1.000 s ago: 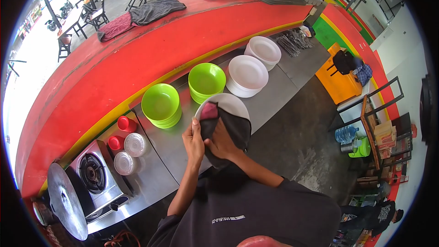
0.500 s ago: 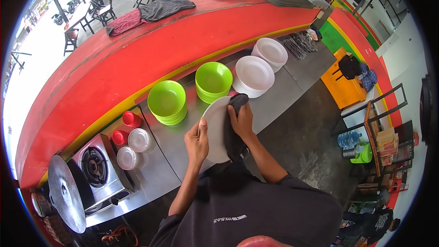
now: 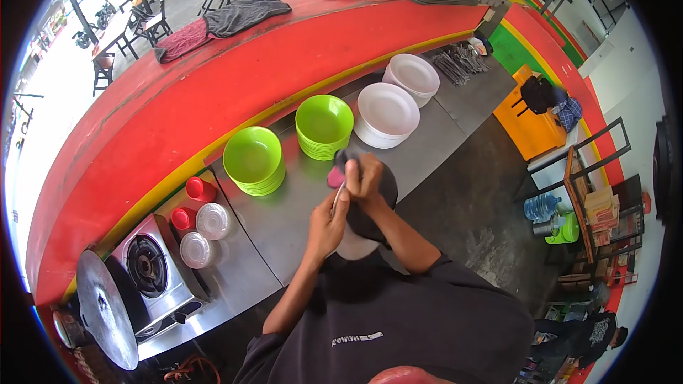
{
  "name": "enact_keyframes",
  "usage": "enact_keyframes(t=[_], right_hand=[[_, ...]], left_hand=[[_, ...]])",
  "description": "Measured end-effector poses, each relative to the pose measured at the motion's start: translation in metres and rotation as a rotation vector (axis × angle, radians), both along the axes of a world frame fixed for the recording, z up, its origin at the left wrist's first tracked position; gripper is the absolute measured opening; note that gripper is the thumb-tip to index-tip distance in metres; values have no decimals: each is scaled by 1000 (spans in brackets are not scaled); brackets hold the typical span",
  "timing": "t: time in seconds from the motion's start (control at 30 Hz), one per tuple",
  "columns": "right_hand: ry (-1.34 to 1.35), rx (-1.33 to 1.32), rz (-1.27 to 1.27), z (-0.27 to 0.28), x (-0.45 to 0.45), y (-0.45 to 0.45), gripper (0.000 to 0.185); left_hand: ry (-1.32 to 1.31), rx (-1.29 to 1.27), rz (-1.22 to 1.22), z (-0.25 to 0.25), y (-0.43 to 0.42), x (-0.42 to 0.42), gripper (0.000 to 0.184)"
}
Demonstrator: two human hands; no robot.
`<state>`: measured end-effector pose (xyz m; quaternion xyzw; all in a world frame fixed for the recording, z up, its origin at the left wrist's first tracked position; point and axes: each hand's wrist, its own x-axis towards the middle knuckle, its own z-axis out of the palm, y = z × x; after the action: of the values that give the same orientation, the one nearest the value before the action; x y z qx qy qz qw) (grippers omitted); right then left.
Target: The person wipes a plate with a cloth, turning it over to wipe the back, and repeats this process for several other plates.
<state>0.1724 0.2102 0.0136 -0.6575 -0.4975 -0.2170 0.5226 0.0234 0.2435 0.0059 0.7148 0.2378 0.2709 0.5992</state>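
Note:
In front of my chest I hold a whitish plate [image 3: 356, 247], turned nearly edge-on and partly hidden by my hands and the cloth. My left hand [image 3: 326, 229] is closed on its near-left rim, thumb up. A dark cloth [image 3: 386, 195] with a pink patch is bunched in my right hand [image 3: 367, 181], which is closed and pressed to the plate's upper edge. Just beyond my hands stand a stack of green bowls [image 3: 324, 124] and a stack of white plates [image 3: 388, 115].
Another green bowl stack [image 3: 253, 159] and white stack [image 3: 413, 78] line the steel counter [image 3: 267, 242]. Cutlery [image 3: 461, 64] lies at the far right. Red cups [image 3: 200, 189], clear lids [image 3: 213, 221], a gas stove [image 3: 151, 263] and a large metal lid [image 3: 105, 309] are left. A person [image 3: 587, 338] is behind, right.
The plate has turned from showing its broad face to nearly edge-on. My right hand has moved left and down with the cloth, close to my left hand, which has shifted right.

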Motion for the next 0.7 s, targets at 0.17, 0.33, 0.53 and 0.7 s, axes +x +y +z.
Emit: enact_keyframes(t=[0.17, 0.33, 0.53, 0.7], right_hand=[[645, 211, -336, 6, 32, 9, 48], [385, 137, -335, -11, 26, 17, 37], [-30, 199, -12, 7, -20, 15, 25], [82, 238, -330, -5, 11, 26, 37]], left_hand=[[-88, 65, 107, 15, -19, -6, 38], [86, 46, 98, 31, -7, -15, 36], [242, 103, -121, 45, 21, -13, 41], [-18, 81, -18, 39, 2, -9, 41]])
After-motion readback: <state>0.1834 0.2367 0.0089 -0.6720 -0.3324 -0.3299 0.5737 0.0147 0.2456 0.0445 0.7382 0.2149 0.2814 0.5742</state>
